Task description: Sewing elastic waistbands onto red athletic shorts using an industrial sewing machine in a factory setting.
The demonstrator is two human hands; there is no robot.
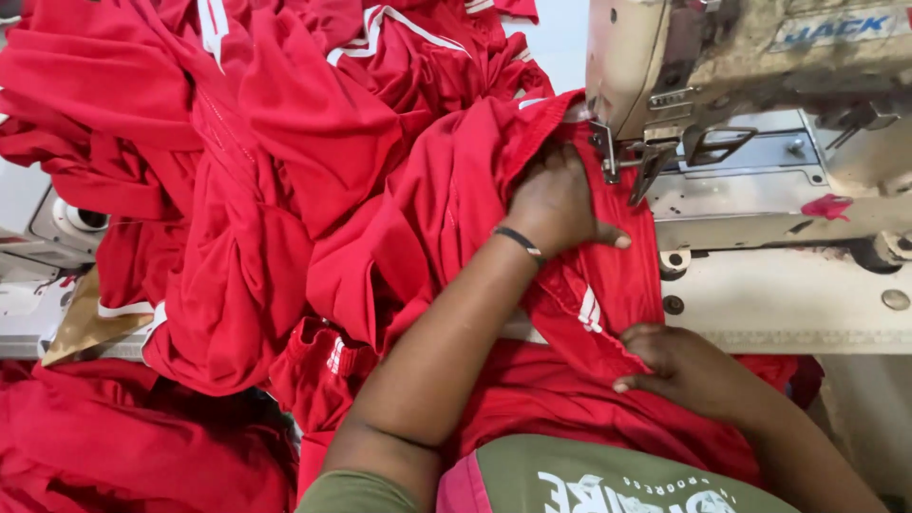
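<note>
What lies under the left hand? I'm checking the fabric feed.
Red garment fabric lies under the left hand, beside the sewing machine's presser foot. The machine bed beneath is covered.

One camera only, worn on my head, looking steeply down and slightly forward over my chest. It sits close: my forearms fill the lower middle, my left hand (556, 204) lies just ahead, my right hand (679, 366) nearer me. The sewing machine (750, 114) stands beyond my hands to the right, red garments (237, 190) heaped to their left.
</note>
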